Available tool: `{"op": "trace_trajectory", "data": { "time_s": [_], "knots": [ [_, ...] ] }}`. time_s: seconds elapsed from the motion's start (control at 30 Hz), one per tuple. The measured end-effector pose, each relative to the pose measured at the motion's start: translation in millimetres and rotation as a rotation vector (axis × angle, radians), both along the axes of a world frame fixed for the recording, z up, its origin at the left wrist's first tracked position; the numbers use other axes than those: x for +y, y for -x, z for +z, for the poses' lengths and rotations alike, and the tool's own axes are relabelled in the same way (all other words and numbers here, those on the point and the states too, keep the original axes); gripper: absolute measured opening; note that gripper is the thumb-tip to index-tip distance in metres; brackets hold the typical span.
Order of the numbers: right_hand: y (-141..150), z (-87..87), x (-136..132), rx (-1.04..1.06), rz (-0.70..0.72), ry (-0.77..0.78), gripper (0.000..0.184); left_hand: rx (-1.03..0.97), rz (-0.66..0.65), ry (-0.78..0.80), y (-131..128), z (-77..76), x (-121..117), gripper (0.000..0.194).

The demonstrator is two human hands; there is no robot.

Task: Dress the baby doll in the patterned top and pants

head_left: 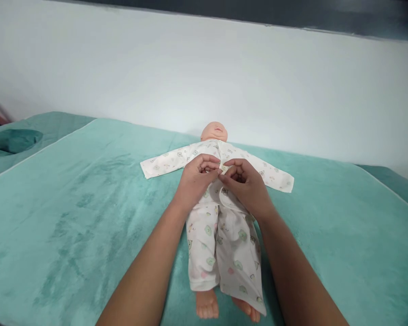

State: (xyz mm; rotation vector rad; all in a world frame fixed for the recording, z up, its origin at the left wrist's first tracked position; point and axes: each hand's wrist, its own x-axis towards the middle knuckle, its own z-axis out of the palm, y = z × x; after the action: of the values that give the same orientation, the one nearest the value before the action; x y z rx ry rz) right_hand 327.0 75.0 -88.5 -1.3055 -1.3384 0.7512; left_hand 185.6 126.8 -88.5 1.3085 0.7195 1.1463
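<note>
Apparently working the front closure point(223, 169), pinching the long-sleeved doll shirt point(211, 147) with left hand point(199, 177) and right hand point(247, 184), at 6 o'clock from the doll head point(214, 131), next likely requiring precise edge alignment.

Soft, moderate light spreads evenly, its source out of view. The wall point(177, 77) is palest around its middle and greyer toward the sides; the far right corner falls dark. Shadow gathers on the sheet point(88, 203) along the near right forearm point(299, 271) and under the curled fingers of the right hand point(246, 183). Fine print on the shirt point(277, 176) looks slightly soft. Wide-angle stretching shows at the near edge.
</note>
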Motion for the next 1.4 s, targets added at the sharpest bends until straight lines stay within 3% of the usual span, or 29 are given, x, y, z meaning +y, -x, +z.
{"op": "trace_trajectory", "data": {
  "time_s": [0.33, 0.5, 0.67, 0.73, 0.83, 1.03, 1.13, 1.23, 1.4],
  "knots": [
    [-6.5, -2.1, -0.3, 0.056, -0.08, 0.026, 0.021, 0.186, 0.003, -0.137, 3.8, 2.0, -5.5, 0.024],
    [-10.3, 7.1, -16.9, -0.243, 0.006, 0.043, 0.02, 0.307, 0.07, -0.247, 21.7, -2.8, -8.5, 0.019],
    [-16.1, -5.0, -40.6, -0.604, 0.107, -0.097, 0.042, 0.448, 0.049, -0.435, 42.9, -19.2, -33.4, 0.031],
    [-17.6, -14.5, -49.9, -0.616, 0.09, -0.125, 0.044, 0.493, 0.068, -0.511, 49.5, -27.9, -47.3, 0.034],
    [-17.1, -26.9, -61.1, -0.588, 0.02, -0.195, 0.03, 0.563, 0.168, -0.603, 57.1, -40.1, -63.2, 0.038],
    [-15.4, -39.0, -68.3, -0.534, -0.13, -0.391, 0.028, 0.714, 0.353, -0.728, 64.1, -56.8, -67.7, 0.033],
    [-14.8, -40.5, -68.1, -0.487, -0.116, -0.416, 0.028, 0.702, 0.377, -0.699, 63.2, -58.3, -67.4, 0.03],
    [-11.2, -39.2, -69.2, -0.462, -0.059, -0.36, 0.025, 0.584, 0.433, -0.535, 64.1, -53.8, -69.8, 0.017],
    [-26.8, -42.4, -65.8, -0.29, 0.055, -0.204, 0.015, 0.565, 0.312, -0.31, 86.8, -49.6, -54.6, 0.012]
  ]
}}
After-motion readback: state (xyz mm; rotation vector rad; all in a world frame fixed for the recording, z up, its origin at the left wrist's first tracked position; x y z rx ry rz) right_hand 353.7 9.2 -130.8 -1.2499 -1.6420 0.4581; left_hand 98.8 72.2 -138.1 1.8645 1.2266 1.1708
